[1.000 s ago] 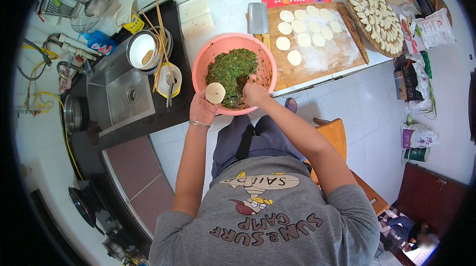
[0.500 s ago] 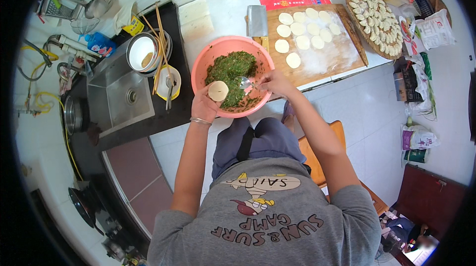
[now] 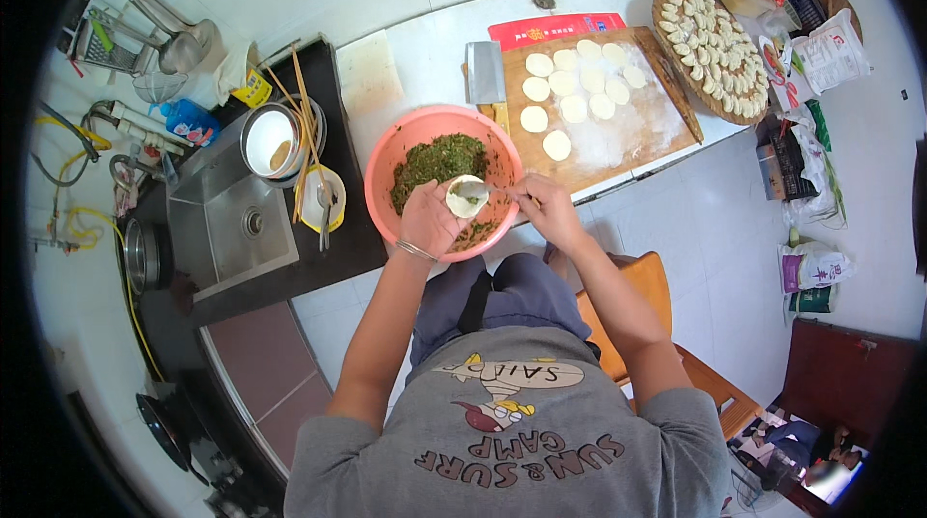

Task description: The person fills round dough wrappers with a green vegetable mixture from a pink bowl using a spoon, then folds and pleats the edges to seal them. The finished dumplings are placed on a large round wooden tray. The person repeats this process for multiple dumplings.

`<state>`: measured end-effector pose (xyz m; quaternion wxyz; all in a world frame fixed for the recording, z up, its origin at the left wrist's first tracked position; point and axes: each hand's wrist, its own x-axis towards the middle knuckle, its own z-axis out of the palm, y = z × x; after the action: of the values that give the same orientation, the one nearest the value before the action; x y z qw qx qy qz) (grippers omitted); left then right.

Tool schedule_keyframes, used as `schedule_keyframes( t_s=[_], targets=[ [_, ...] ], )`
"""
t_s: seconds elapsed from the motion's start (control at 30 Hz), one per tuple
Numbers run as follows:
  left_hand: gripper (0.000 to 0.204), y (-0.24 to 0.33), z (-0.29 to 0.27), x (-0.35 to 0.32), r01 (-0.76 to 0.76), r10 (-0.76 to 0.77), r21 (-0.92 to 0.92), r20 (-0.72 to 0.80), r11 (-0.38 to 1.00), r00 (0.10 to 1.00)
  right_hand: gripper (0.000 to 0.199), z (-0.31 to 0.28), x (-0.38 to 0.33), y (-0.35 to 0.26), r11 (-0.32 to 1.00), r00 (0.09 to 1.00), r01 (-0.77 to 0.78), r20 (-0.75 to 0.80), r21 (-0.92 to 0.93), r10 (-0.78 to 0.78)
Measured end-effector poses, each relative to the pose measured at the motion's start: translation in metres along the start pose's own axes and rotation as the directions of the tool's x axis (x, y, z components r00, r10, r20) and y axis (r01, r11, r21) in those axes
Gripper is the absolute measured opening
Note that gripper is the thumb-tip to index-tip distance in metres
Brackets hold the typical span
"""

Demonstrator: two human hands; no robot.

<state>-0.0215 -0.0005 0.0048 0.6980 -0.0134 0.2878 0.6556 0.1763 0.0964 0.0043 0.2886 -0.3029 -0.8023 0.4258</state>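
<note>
Over the near part of a pink basin (image 3: 377, 165), my left hand (image 3: 432, 221) holds a round dumpling wrapper (image 3: 464, 204) on its fingers. In my right hand (image 3: 547, 207) is a metal spoon (image 3: 494, 190), its handle gripped between the fingers. The spoon's bowl rests over the wrapper, with a little green filling at it. Chopped green filling (image 3: 439, 159) heaps in the basin below. To the right, several flat wrappers (image 3: 556, 144) lie on a floured wooden board (image 3: 618, 151). A cleaver (image 3: 485, 72) lies at the board's left edge.
A round tray (image 3: 753, 111) full of shaped dumplings stands at the far right. A rolling pin (image 3: 676, 93) lies along the board's right side. Left are a sink (image 3: 237, 257), stacked bowls with chopsticks (image 3: 305, 103) and a yellow-white bowl (image 3: 336, 192). A wooden chair (image 3: 645, 301) stands right of my legs.
The spoon has moved left from the filling to the wrapper. My left hand has shifted right, bringing the wrapper under the spoon. The whole view has moved slightly.
</note>
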Motion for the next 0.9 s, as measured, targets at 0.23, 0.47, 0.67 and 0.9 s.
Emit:
schedule_keyframes(
  t_s=[0.23,0.47,0.67,0.9],
  targets=[
    [0.055,0.004,-0.002,0.010,0.077,-0.077,-0.035,-0.004,0.996,0.997,0.017,0.004,-0.005,0.024,0.997,0.998,0.061,-0.003,0.040,-0.061],
    [0.050,0.007,-0.003,0.008,0.086,-0.086,-0.008,-0.153,0.996,0.984,0.007,0.012,-0.012,0.037,0.957,0.985,-0.169,0.062,0.236,0.159],
    [0.047,0.014,-0.021,0.006,0.040,-0.043,-0.021,-0.155,0.999,0.987,0.006,0.020,-0.006,0.041,0.900,0.956,-0.293,0.123,0.324,0.267],
    [0.043,0.036,-0.049,-0.009,-0.110,0.112,0.024,-0.284,0.994,0.952,0.008,0.035,0.000,0.052,0.940,0.959,-0.279,0.111,0.199,0.261]
  ],
)
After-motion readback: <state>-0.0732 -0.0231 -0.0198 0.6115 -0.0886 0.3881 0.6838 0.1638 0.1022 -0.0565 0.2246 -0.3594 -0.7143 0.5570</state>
